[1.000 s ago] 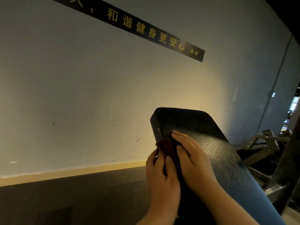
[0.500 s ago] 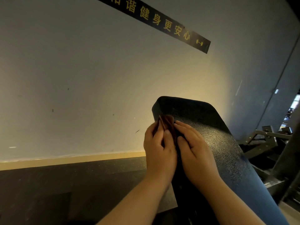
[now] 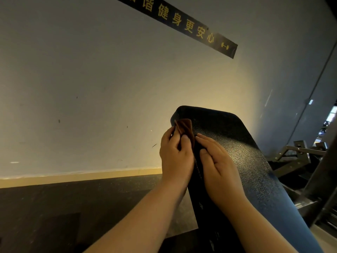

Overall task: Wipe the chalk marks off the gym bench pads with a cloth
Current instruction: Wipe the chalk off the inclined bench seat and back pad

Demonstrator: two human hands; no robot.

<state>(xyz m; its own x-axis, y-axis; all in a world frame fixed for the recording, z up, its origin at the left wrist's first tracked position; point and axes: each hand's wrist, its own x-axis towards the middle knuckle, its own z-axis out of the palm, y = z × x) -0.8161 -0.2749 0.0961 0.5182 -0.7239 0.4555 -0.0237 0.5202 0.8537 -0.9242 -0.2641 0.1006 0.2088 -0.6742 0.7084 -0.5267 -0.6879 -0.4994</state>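
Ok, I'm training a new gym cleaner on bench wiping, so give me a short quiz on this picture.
1. True or false: the left hand grips the brown cloth.
2. The right hand: A) lies flat on the bench pad; B) holds a spray bottle; C) is out of view?
3. Fill in: the cloth sits by the pad's upper ___ corner.
Key: 1 true; 2 A; 3 left.

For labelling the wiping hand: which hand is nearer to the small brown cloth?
Left. The left hand pinches the brown cloth against the black bench pad; the right hand lies flat on the pad beside it.
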